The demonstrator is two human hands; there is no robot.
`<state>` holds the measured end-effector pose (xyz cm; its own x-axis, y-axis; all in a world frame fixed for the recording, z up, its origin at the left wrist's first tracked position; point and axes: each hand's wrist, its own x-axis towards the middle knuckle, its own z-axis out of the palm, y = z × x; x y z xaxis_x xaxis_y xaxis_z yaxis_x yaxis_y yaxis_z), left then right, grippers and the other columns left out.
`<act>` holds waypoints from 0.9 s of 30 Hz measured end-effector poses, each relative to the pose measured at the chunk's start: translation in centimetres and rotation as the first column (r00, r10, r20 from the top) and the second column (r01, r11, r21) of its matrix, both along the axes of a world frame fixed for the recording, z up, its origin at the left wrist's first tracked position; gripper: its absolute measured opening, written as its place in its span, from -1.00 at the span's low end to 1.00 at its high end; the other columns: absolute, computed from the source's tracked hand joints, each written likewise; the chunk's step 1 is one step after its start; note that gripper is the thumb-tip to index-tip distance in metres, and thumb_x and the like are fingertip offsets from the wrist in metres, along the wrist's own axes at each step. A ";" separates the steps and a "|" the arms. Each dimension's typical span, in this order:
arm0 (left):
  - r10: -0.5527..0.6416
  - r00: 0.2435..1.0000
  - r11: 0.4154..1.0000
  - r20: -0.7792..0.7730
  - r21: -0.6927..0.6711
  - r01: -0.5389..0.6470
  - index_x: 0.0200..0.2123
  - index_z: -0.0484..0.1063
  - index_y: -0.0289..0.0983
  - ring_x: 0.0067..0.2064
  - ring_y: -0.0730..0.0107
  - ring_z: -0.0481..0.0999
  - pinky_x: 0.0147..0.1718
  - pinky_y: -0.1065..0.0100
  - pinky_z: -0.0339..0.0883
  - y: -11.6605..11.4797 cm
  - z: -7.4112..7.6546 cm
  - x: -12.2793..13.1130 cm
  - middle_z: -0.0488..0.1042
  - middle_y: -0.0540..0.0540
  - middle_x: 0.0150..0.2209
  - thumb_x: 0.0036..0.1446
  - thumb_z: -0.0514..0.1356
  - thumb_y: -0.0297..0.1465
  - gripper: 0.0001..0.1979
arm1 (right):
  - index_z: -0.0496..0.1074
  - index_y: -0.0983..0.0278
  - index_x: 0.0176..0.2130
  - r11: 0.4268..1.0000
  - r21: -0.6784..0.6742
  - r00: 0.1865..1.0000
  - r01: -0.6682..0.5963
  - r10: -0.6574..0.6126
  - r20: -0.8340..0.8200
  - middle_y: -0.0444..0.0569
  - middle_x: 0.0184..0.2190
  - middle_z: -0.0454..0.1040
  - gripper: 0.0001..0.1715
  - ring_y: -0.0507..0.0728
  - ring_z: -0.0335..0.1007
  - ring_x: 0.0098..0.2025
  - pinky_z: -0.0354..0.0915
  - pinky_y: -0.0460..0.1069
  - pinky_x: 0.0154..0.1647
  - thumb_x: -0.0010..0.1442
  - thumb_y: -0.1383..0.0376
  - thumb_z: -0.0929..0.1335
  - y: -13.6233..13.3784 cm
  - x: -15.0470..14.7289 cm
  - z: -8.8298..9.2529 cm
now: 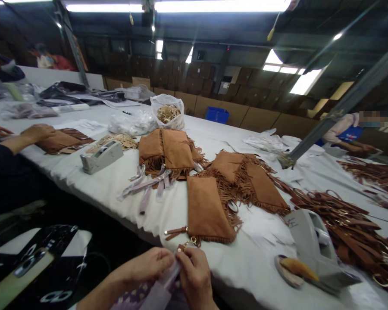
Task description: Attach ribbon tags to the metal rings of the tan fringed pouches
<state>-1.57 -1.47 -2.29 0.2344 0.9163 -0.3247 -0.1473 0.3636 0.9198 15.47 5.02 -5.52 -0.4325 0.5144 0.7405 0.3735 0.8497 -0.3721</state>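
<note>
My left hand (153,265) is closed in a pinch on a clear plastic sleeve (160,295) at the table's front edge. Close beside it, my right hand (195,269) pinches the upper end of the same sleeve, where a brown strap end with a metal clip (181,248) shows. The clip hangs at the corner of a tan fringed pouch (207,206), which lies flat on the table just beyond my hands. A zipper pull (176,232) sticks out from the pouch's left side. What lies inside the sleeve is partly hidden by my fingers.
More fringed pouches (177,148) lie behind, with plastic-wrapped straps (147,187). Tape dispensers stand left (101,155) and right (313,241). Brown straps (349,228) pile up at right. A co-worker's hand (39,132) rests by a pouch (60,140) at left; another person (345,133) stands far right.
</note>
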 end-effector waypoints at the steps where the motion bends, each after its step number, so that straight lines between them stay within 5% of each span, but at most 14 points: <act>1: -0.072 0.996 0.997 0.043 -0.015 0.073 -0.23 0.46 -0.33 -0.49 0.41 0.42 -0.46 0.39 0.27 -0.6 -0.1 -0.1 0.52 -0.10 -0.44 0.07 0.21 -0.09 -0.60 | 0.49 0.19 -0.16 1.000 0.002 1.000 -0.017 0.017 0.011 0.02 -0.36 0.48 -0.67 0.14 0.41 -0.32 0.35 0.03 -0.32 0.18 0.50 0.26 -0.2 -0.1 -0.1; 3: -0.161 0.986 0.983 0.039 -0.086 0.164 -0.23 0.45 -0.30 -0.52 0.42 0.38 -0.46 0.39 0.23 -1.4 -1.0 -0.5 0.49 -0.04 -0.48 0.02 0.25 -0.18 -0.67 | 0.45 0.20 -0.07 0.998 -0.008 0.996 -0.070 0.070 0.048 0.04 -0.31 0.49 -0.60 0.14 0.41 -0.28 0.37 0.05 -0.29 0.18 0.51 0.24 -0.2 0.2 -0.4; 5: -0.138 0.956 0.989 -0.259 -0.095 0.117 -0.28 0.44 -0.29 -0.50 0.37 0.39 -0.46 0.37 0.23 -1.8 -2.5 -1.1 0.45 -0.04 -0.51 0.07 0.17 -0.26 -0.77 | 0.39 0.21 0.03 0.997 -0.041 0.993 -0.069 0.072 0.095 0.06 -0.23 0.48 -0.53 0.16 0.41 -0.21 0.38 0.08 -0.21 0.18 0.51 0.22 0.6 1.0 -0.6; 7: -0.051 0.757 0.998 -0.652 -0.005 0.062 -0.31 0.42 -0.27 -0.39 0.26 0.45 -0.38 0.33 0.23 -1.9 -3.8 -1.9 0.46 -0.09 -0.45 0.10 0.10 -0.33 -0.84 | 0.38 0.22 0.04 0.995 -0.090 0.991 0.041 -0.030 0.128 0.09 -0.17 0.46 -0.56 0.19 0.40 -0.15 0.37 0.12 -0.14 0.20 0.47 0.22 1.9 2.1 -0.9; 9: 0.009 0.587 0.992 -0.810 0.083 0.100 -0.30 0.41 -0.23 -0.29 0.21 0.48 -0.34 0.34 0.21 -1.7 -4.7 -2.4 0.48 -0.10 -0.37 0.14 0.05 -0.35 -0.83 | 0.42 0.24 -0.04 0.976 -0.150 0.979 0.159 -0.136 0.154 0.09 -0.21 0.44 -0.68 0.20 0.39 -0.18 0.37 0.12 -0.17 0.23 0.39 0.24 3.4 3.0 -1.2; 15: 0.002 0.783 0.984 -0.622 0.139 0.108 -0.37 0.37 -0.23 -0.46 0.40 0.39 -0.47 0.43 0.14 -0.8 -4.7 -1.1 0.39 0.02 -0.51 0.24 -0.06 -0.13 -0.64 | 0.43 0.25 -0.16 0.956 -0.259 0.970 0.135 -0.074 0.233 0.01 -0.32 0.43 -0.78 0.17 0.34 -0.27 0.29 0.07 -0.23 0.27 0.34 0.23 4.8 2.8 -1.7; 20: -0.108 0.958 0.991 -0.267 0.041 0.124 -0.39 0.32 -0.28 -0.54 0.47 0.35 -0.51 0.46 0.18 1.5 -3.0 0.9 0.41 0.00 -0.53 0.21 -0.09 0.01 -0.52 | 0.42 0.24 -0.25 0.923 -0.367 0.980 0.117 -0.047 0.193 -0.03 -0.35 0.43 -0.82 0.16 0.34 -0.27 0.24 0.05 -0.21 0.26 0.32 0.24 4.6 2.8 -1.6; 23: -0.142 0.969 0.988 -0.200 0.034 0.152 -0.39 0.33 -0.29 -0.55 0.48 0.36 -0.53 0.46 0.20 2.9 -2.1 1.7 0.41 0.00 -0.55 0.18 -0.08 0.05 -0.49 | 0.42 0.25 -0.30 0.899 -0.429 0.986 0.086 -0.016 0.163 -0.04 -0.38 0.43 -0.79 0.13 0.35 -0.29 0.24 0.02 -0.23 0.26 0.30 0.21 4.9 3.0 -1.2; 27: -0.224 0.912 0.974 -0.343 -0.044 0.223 -0.54 0.31 -0.27 -0.58 0.41 0.38 -0.58 0.42 0.18 2.8 -2.0 1.0 0.39 -0.03 -0.59 0.16 -0.03 0.02 -0.51 | 0.43 0.25 -0.35 0.862 -0.494 0.984 0.112 -0.026 0.177 -0.04 -0.40 0.45 -0.75 0.13 0.38 -0.31 0.24 0.00 -0.24 0.23 0.26 0.21 5.2 2.7 -0.4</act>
